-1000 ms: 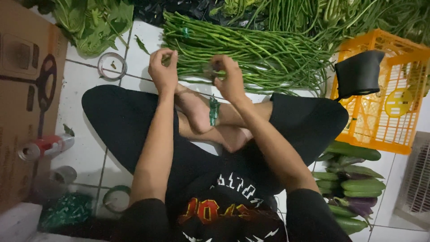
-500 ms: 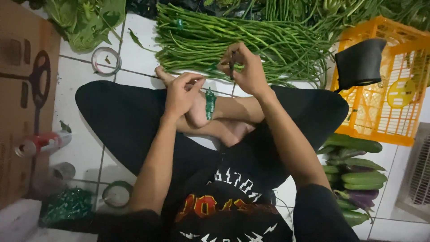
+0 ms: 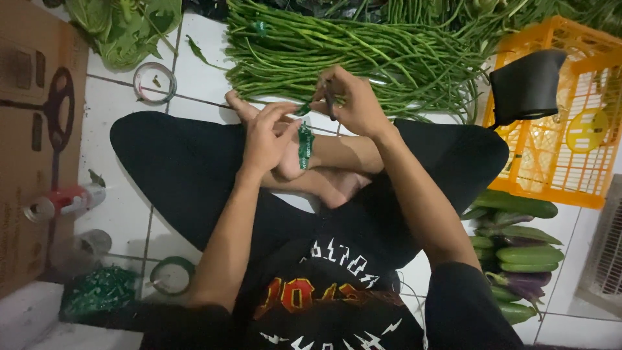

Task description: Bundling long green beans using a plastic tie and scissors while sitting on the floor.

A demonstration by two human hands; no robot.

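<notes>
One broad heap of long thin green beans point(image 3: 350, 55) lies across the white tiled floor point(image 3: 116, 194) just beyond the fingertips of both hands. Off past the right hand's knuckles stands an orange slatted plastic crate point(image 3: 564, 129) with a black pouch point(image 3: 526, 85) hung over its rim, and nearer the person on that side lie dark green cucumbers and purple aubergines point(image 3: 518, 259). Well outside the left hand's fingers sit a flat brown cardboard sheet point(image 3: 32, 142), a bunch of leafy greens point(image 3: 123, 26) and a clear round tape ring point(image 3: 154, 82).

The right hand point(image 3: 353, 104) has its fingers curled and pressed together, pinching a thin dark stalk-like piece point(image 3: 330, 100); what exactly it is cannot be told. The left hand point(image 3: 269, 136) has its fingers bent and closed on the upper end of a narrow green printed strip point(image 3: 304, 146), which hangs down just under the fingertips, between both hands and in front of the crossed bare feet.
</notes>
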